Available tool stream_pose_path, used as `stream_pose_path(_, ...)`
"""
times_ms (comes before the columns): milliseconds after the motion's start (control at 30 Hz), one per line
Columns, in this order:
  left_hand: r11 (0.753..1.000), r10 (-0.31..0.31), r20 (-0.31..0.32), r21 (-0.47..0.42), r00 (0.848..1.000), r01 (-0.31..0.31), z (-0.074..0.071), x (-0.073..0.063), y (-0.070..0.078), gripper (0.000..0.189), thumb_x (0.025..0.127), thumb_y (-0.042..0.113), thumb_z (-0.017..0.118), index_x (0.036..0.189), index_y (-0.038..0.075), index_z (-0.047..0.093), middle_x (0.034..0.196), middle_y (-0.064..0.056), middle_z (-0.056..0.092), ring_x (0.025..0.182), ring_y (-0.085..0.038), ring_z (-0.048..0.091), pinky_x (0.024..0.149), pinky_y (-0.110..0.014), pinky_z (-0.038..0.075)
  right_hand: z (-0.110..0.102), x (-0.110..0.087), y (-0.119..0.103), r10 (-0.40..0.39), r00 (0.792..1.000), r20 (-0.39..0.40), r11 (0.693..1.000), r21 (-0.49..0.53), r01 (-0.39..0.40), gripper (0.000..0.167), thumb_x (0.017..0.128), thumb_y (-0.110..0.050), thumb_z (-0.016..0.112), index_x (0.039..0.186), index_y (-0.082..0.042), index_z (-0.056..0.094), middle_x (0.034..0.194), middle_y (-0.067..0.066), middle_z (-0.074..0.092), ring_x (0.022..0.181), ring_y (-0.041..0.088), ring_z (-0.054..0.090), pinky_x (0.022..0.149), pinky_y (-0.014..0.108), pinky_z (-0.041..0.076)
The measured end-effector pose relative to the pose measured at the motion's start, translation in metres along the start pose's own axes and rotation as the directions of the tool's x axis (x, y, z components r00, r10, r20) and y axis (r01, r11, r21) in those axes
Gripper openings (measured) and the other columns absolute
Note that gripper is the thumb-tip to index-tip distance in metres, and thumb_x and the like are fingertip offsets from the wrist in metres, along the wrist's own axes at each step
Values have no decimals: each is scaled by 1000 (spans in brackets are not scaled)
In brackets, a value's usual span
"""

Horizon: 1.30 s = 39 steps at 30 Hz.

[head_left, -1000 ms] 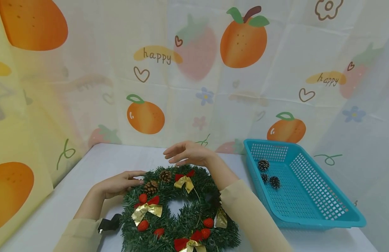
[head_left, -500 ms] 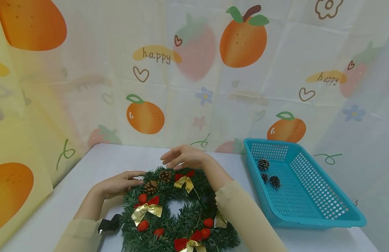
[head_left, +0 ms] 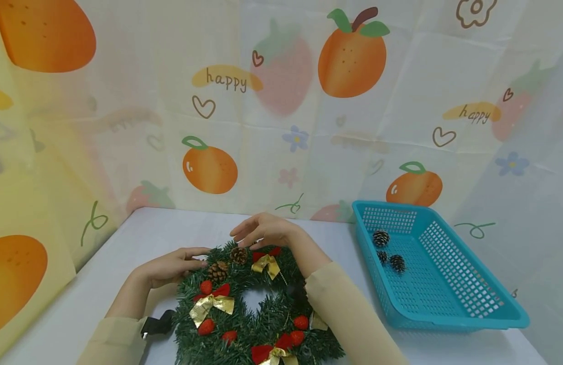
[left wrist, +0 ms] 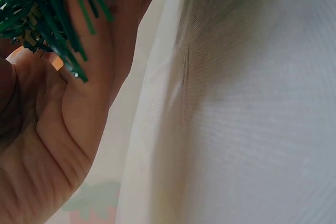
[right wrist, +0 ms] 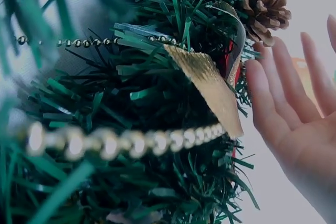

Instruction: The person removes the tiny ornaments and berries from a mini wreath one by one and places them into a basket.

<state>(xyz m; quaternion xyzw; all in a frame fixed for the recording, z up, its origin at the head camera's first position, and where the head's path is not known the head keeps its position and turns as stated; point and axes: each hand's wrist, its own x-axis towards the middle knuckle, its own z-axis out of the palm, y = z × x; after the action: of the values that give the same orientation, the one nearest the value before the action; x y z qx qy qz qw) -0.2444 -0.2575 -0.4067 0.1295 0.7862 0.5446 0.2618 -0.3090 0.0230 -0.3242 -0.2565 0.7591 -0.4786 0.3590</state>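
Observation:
A green Christmas wreath (head_left: 258, 329) lies on the table, decorated with red-and-gold bows (head_left: 213, 304), red berries (head_left: 206, 326) and a bead string (right wrist: 136, 142). Two pine cones (head_left: 218, 272) sit at its upper left. My left hand (head_left: 169, 266) holds the wreath's left edge, thumb by the cones; green sprigs cover part of its fingers in the left wrist view. Over the far rim, my right hand (head_left: 269, 230) hovers with relaxed fingers, holding nothing. In the right wrist view its fingertips are close to a pine cone (right wrist: 265, 17); contact is unclear.
To the right stands a turquoise plastic basket (head_left: 445, 322) with three pine cones (head_left: 397, 263) inside. A black strap (head_left: 159, 324) lies beside the left wrist. Behind the white table (head_left: 181, 223) hangs a fruit-print curtain (head_left: 281, 162).
My right hand has moved slightly left and down, toward the pine cones on the wreath. The left hand and the wreath have stayed nearly in place.

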Motion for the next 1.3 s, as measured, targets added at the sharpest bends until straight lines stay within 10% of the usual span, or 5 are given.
stream_pose_path(700,1000,7,0,-12,1000,-7,-1,0,-1,71,103,31,53,157,1,20,156,-40,22,54,-7,27,55,-22,34,8,5,3,60,997,-42,993,-97,-63,38,83,2,74,120,-7,72,134,8,66,124,19,61,85,30,53)
stream_pose_path(1300,1000,6,0,-22,1000,-6,0,-1,0,70,103,30,53,157,1,20,156,-39,22,55,-7,26,56,-22,34,10,5,4,62,997,-51,990,-123,-68,31,87,0,71,117,-4,73,130,10,67,86,11,63,69,27,48)
